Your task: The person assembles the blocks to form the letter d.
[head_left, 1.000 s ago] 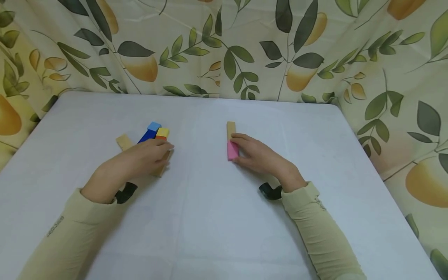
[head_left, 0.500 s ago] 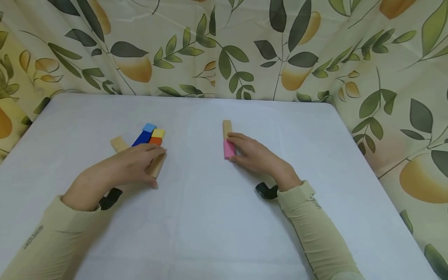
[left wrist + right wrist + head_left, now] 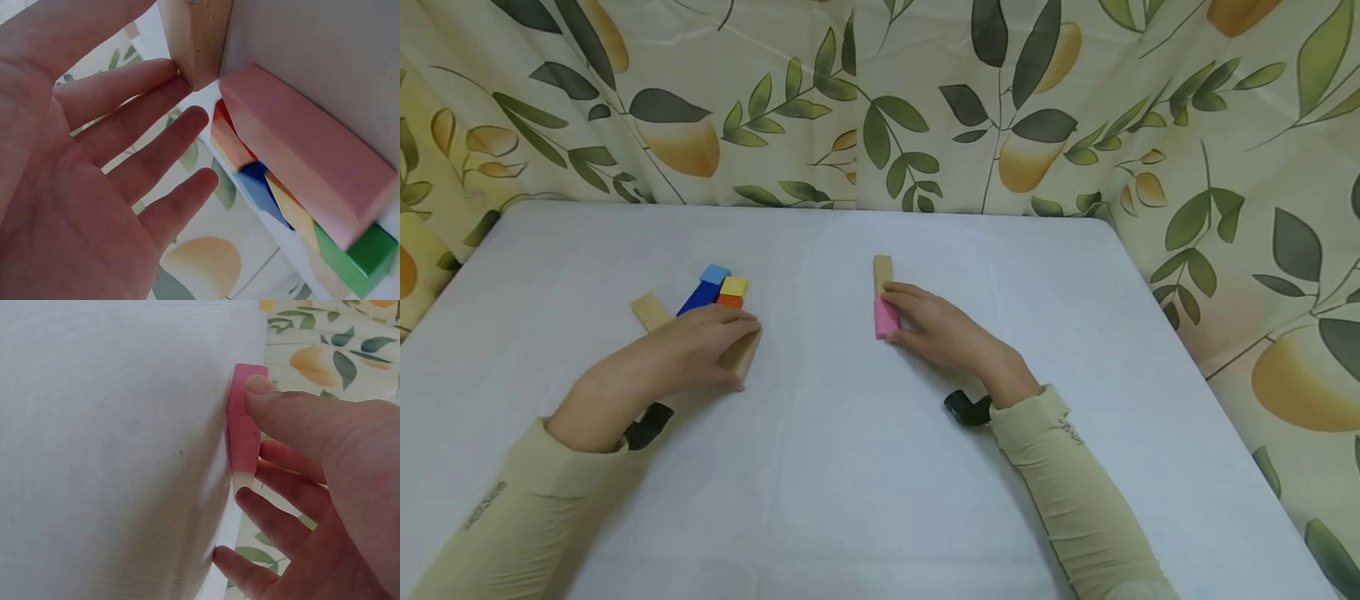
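Observation:
My left hand [image 3: 681,346] holds a plain wooden block [image 3: 748,353] at its right edge, thumb near the front end and fingers over the far side. In the left wrist view the same wooden block [image 3: 203,44] stands at the top, touched by two fingertips; the other fingers are stretched out. Beside it lie a pink block [image 3: 306,144], a green block [image 3: 359,256] and blue, yellow and orange pieces. My right hand [image 3: 947,333] pinches another pink block [image 3: 886,317] between thumb and fingers. A plain wooden block [image 3: 882,271] adjoins its far end.
Just beyond my left hand lie a dark blue block [image 3: 700,296], a light blue block [image 3: 715,273], a yellow block [image 3: 734,286] and an orange block [image 3: 730,301]. A plain wooden block [image 3: 650,312] sticks out left. The white table [image 3: 850,467] meets a patterned curtain [image 3: 820,100].
My left thumb swung away toward me, then came back to the wooden block's near end. That block has shifted slightly right from the pile. The right hand stays at its pink block; the head view drifted.

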A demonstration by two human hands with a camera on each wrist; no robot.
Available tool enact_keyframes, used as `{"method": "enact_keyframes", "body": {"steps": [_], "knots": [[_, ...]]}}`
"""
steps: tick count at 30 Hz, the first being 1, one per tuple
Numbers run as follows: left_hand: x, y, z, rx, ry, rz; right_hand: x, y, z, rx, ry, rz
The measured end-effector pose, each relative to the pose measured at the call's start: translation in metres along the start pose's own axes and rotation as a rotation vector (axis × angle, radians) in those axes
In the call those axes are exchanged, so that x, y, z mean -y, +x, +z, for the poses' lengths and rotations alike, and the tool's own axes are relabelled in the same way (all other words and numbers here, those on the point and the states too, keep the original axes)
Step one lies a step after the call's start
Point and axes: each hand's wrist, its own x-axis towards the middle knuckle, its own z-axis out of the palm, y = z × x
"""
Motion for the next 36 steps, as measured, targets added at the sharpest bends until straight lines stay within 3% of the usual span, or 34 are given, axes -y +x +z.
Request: {"method": "enact_keyframes", "body": {"steps": [9, 14, 25, 36], "knots": [[-0.012, 0.007, 0.002, 0.044, -0.027, -0.038, 0.0, 0.0, 0.003, -0.004, 0.0, -0.009], [-0.017, 0.014, 0.002, 0.044, -0.021, -0.015, 0.0, 0.001, 0.003, -0.006, -0.009, -0.007], [-0.028, 0.033, 0.003, 0.066, -0.009, 0.002, 0.001, 0.004, 0.0, -0.001, -0.017, -0.01], [-0.054, 0.06, 0.003, 0.129, -0.018, -0.007, -0.003, 0.003, -0.001, 0.006, 0.025, 0.015]]}}
